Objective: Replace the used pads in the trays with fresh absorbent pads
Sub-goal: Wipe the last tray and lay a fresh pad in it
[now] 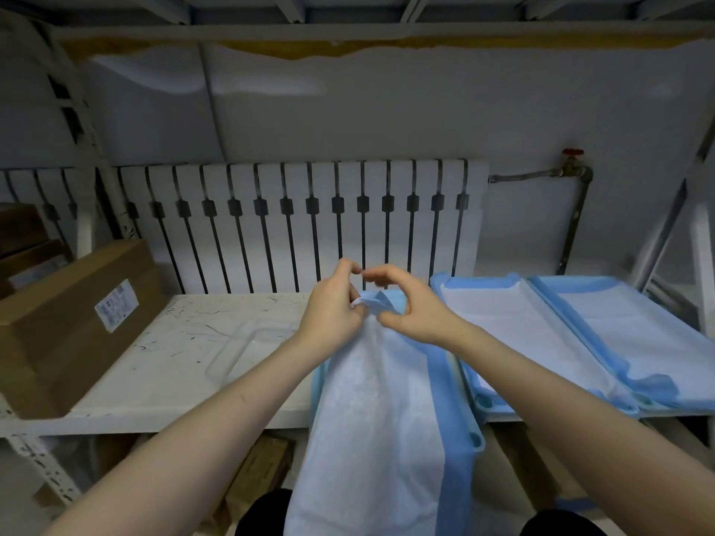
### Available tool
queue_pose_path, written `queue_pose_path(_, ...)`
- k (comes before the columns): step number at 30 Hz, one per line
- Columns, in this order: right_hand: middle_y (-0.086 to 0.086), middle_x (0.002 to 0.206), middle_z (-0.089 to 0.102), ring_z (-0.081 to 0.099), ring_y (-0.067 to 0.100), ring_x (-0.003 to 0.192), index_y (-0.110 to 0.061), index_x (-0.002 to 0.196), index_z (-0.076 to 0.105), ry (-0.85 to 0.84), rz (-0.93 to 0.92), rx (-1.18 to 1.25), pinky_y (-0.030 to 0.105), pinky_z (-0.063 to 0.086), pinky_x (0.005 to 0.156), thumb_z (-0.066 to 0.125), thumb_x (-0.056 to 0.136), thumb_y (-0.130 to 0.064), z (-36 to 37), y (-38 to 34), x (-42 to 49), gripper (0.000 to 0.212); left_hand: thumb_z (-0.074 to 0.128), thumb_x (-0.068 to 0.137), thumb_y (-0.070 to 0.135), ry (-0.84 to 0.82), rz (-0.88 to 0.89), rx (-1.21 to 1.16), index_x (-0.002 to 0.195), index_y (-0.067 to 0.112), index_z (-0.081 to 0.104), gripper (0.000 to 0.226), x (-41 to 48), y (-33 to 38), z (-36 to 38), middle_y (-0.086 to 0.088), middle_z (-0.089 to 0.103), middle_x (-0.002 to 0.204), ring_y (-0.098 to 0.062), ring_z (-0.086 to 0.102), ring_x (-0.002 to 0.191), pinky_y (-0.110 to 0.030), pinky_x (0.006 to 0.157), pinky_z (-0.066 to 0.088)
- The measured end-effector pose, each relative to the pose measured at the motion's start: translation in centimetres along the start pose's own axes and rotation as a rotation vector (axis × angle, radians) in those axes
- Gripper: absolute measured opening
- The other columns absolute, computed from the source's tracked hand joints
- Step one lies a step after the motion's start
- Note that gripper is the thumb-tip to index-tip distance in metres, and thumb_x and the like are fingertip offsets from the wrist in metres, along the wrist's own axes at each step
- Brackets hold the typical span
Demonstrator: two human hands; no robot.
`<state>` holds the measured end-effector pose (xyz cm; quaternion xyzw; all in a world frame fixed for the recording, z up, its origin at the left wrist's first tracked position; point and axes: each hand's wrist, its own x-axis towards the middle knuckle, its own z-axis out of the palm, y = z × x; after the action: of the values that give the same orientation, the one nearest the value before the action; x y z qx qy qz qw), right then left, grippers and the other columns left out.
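A white absorbent pad with blue borders [371,412] hangs down from both my hands over the front of the shelf. My left hand [332,307] pinches its bunched top edge. My right hand [402,307] grips the same bunched edge from the right, thumb and fingers curled. Under the hanging pad a blue tray [474,439] pokes out over the shelf's front edge. To the right, two more blue trays [483,400] [650,396] lie side by side, each lined with a white pad [518,326] [634,330].
A scratched white shelf board [185,350] spreads out on the left, with a clear tray-shaped lid [232,357] lying on it. A cardboard box [73,323] stands at the left end. Behind are a white radiator [294,226] and a pipe with a red valve [572,164].
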<state>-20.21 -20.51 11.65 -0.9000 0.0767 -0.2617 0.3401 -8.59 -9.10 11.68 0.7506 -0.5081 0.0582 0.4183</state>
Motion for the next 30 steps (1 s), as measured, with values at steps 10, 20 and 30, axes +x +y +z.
queue_pose_path(10,-0.006,0.089,0.065,0.056,0.013,0.086,-0.016,0.093,0.068,0.114,-0.148,-0.418,0.036,0.049,0.078,0.058,0.091,-0.016,-0.8,0.6,0.5,0.010,0.063,0.078,0.000,0.005,-0.003,0.005,0.105,0.015,0.048,0.035,-0.3,-1.2,0.0,0.002,0.065,0.069,-0.004,0.056,0.064,-0.016,0.056,0.039)
queue_pose_path(20,-0.005,0.098,0.062,0.054,0.014,0.092,-0.019,0.100,0.064,0.108,-0.331,-0.609,0.027,0.045,0.077,0.061,0.088,-0.017,-1.3,1.1,0.6,0.013,0.067,0.078,0.005,-0.006,0.011,-0.013,0.105,0.015,0.047,0.035,-0.4,-1.2,0.1,0.003,0.064,0.067,-0.003,0.055,0.061,-0.012,0.053,0.038)
queue_pose_path(30,-0.002,0.086,0.062,0.056,0.018,0.081,-0.016,0.081,0.067,0.205,-0.415,-0.504,0.029,0.045,0.069,0.064,0.080,-0.015,-0.1,1.6,0.7,0.004,0.068,0.078,0.003,-0.031,-0.027,-0.045,0.101,0.018,0.047,0.034,-0.5,-1.2,0.0,0.001,0.066,0.068,-0.008,0.059,0.064,-0.020,0.060,0.044)
